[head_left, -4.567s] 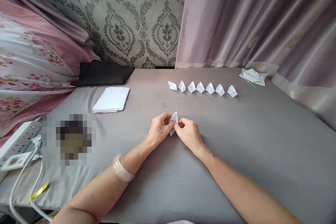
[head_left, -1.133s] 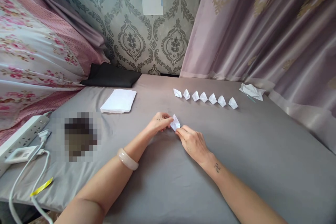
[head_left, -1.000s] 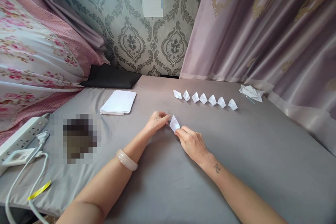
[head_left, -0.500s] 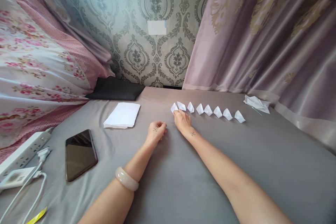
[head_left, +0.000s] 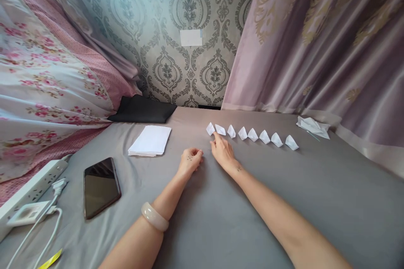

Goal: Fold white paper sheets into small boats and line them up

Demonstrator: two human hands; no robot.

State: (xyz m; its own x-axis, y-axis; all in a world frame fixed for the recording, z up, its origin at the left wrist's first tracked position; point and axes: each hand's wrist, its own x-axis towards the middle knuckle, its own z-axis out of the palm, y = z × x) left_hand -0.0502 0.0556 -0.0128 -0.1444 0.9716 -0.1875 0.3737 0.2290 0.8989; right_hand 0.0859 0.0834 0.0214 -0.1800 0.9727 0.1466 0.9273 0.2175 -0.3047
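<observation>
Several small folded white paper boats stand in a row across the grey sheet. The leftmost paper boat [head_left: 210, 129] is nearest to my right hand [head_left: 223, 151]. That hand lies just in front of it, index finger stretched forward and thumb apart, with nothing held. A second paper boat [head_left: 220, 130] leans beside the first, close to the fingertips. My left hand [head_left: 191, 159] rests on the sheet to the left, fingers curled in and thumb against them; I see nothing in it. A stack of white paper [head_left: 150, 140] lies left of my left hand.
A dark phone [head_left: 101, 188] and a white power strip [head_left: 38, 191] with cables lie at the left. Black folded cloth [head_left: 143, 109] sits at the back. Loose white papers [head_left: 313, 126] lie at the far right by the curtain [head_left: 284, 50].
My right hand has drawn back slightly from the leftmost paper boat and let it go, its fingers opening. The boat stays in the row. The view has shifted a little.
</observation>
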